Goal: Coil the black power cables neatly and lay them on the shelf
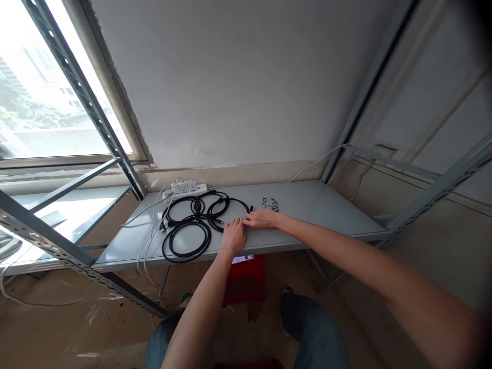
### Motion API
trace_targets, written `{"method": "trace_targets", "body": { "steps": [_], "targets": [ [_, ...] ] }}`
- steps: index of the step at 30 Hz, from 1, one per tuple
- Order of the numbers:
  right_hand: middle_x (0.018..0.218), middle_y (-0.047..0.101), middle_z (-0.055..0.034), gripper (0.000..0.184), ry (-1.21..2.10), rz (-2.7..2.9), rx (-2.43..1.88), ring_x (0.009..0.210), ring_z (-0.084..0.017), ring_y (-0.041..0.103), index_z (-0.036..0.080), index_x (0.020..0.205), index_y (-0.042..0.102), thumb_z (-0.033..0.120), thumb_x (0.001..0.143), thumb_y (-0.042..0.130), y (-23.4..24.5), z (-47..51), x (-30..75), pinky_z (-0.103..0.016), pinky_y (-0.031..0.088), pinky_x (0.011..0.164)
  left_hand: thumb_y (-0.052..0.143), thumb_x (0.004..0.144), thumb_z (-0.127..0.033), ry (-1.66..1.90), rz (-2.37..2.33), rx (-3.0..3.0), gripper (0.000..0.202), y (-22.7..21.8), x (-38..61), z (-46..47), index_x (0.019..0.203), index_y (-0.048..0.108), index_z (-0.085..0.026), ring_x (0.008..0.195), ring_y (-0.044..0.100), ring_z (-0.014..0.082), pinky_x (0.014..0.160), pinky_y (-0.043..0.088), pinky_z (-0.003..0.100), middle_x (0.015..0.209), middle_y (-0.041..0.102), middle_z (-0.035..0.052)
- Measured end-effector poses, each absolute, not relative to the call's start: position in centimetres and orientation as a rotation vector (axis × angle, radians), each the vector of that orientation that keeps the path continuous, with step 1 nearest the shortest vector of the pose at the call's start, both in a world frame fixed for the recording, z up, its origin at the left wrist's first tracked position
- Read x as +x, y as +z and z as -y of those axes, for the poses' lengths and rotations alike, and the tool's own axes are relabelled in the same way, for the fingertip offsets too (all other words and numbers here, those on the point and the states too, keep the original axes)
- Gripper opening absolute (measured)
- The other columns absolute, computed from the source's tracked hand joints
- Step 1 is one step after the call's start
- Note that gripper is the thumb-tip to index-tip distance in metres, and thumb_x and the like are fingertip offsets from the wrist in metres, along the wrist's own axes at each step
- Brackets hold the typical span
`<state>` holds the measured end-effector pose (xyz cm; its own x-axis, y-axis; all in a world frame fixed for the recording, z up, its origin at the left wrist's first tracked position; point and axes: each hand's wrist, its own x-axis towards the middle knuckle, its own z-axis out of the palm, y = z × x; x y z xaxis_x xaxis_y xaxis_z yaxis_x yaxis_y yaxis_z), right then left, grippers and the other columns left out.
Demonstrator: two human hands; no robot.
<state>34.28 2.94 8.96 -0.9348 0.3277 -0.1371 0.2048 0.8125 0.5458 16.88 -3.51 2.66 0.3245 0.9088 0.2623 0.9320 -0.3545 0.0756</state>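
Black cables (188, 223) lie in several loose coils on the grey metal shelf (303, 205). My left hand (234, 236) is at the right end of these coils, fingers bent and closed on a black cable there. Just to its right my right hand (261, 219) pinches the same cable close to its end, where a dark plug (251, 208) sticks up past the fingers. The two hands nearly touch, low over the shelf. Small black twist ties (273, 205) are scattered on the shelf behind my right hand.
A white power strip (188, 188) with adapters stands at the back left, and white cords (150, 236) hang over the front edge. Metal uprights (126, 169) frame the shelf's sides. Beneath it sits a red plastic stool (249, 279). A window is at the left.
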Motion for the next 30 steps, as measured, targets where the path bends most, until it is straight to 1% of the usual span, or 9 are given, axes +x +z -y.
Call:
{"method": "trace_targets", "body": {
  "steps": [5, 9, 12, 16, 22, 25, 30],
  "targets": [
    [0.092, 0.065, -0.0082, 0.022, 0.714, -2.712, 0.38, 0.067, -0.014, 0.059, 0.013, 0.104, 0.061, 0.001, 0.094, 0.044, 9.7, -3.1, 34.2, -0.025, 0.037, 0.056, 0.026, 0.108, -0.03, -0.432, 1.763, -2.477, 0.03, 2.7, 16.9, 3.4, 0.108, 0.055, -0.021, 0.105, 0.057, 0.0251, 0.089, 0.039, 0.039, 0.109, 0.064, 0.0094],
    [0.089, 0.067, -0.0102, 0.024, 0.715, -2.664, 0.391, 0.07, -0.016, 0.062, 0.011, 0.098, 0.064, -0.002, 0.091, 0.045, 10.0, -3.1, 33.8, -0.026, 0.04, 0.058, 0.025, 0.108, -0.032, -0.436, 1.76, -2.466, 0.031, 2.6, 16.9, 3.4, 0.107, 0.054, -0.02, 0.104, 0.058, 0.0254, 0.088, 0.04, 0.039, 0.11, 0.065, 0.0091],
    [0.091, 0.068, -0.0113, 0.025, 0.763, -2.662, 0.364, 0.073, -0.018, 0.064, 0.01, 0.097, 0.066, -0.003, 0.09, 0.046, 10.1, -3.1, 33.7, -0.028, 0.042, 0.06, 0.024, 0.109, -0.031, -0.452, 1.746, -2.464, 0.032, 2.6, 16.9, 3.4, 0.106, 0.054, -0.02, 0.103, 0.058, 0.026, 0.087, 0.04, 0.04, 0.109, 0.065, 0.0088],
    [0.094, 0.068, -0.0107, 0.026, 0.799, -2.694, 0.344, 0.074, -0.017, 0.064, 0.011, 0.097, 0.066, -0.003, 0.09, 0.046, 9.9, -3.3, 33.7, -0.027, 0.043, 0.062, 0.025, 0.109, -0.031, -0.441, 1.763, -2.471, 0.031, 2.5, 16.9, 3.4, 0.107, 0.054, -0.02, 0.104, 0.059, 0.0255, 0.088, 0.04, 0.039, 0.11, 0.065, 0.0091],
    [0.09, 0.067, -0.0117, 0.026, 0.861, -2.719, 0.38, 0.075, -0.019, 0.063, 0.011, 0.091, 0.066, -0.001, 0.092, 0.043, 9.0, -4.1, 34.0, -0.027, 0.042, 0.06, 0.028, 0.108, -0.031, -0.465, 1.76, -2.455, 0.029, 2.4, 17.0, 3.4, 0.105, 0.054, -0.02, 0.104, 0.059, 0.0254, 0.088, 0.04, 0.039, 0.109, 0.066, 0.0094],
    [0.089, 0.068, -0.013, 0.027, 0.86, -2.714, 0.381, 0.074, -0.019, 0.064, 0.01, 0.088, 0.067, -0.002, 0.091, 0.044, 8.8, -4.6, 34.3, -0.027, 0.043, 0.059, 0.028, 0.108, -0.03, -0.46, 1.759, -2.451, 0.028, 2.5, 17.0, 3.4, 0.104, 0.055, -0.02, 0.103, 0.059, 0.0254, 0.087, 0.04, 0.039, 0.108, 0.066, 0.0091],
    [0.087, 0.07, -0.0144, 0.025, 0.801, -2.732, 0.421, 0.071, -0.018, 0.066, 0.008, 0.09, 0.068, -0.003, 0.089, 0.046, 9.2, -4.8, 34.5, -0.026, 0.046, 0.06, 0.031, 0.107, -0.03, -0.466, 1.761, -2.451, 0.026, 2.6, 17.0, 3.4, 0.106, 0.055, -0.019, 0.105, 0.059, 0.0255, 0.088, 0.041, 0.039, 0.11, 0.066, 0.0096]
  ]
}}
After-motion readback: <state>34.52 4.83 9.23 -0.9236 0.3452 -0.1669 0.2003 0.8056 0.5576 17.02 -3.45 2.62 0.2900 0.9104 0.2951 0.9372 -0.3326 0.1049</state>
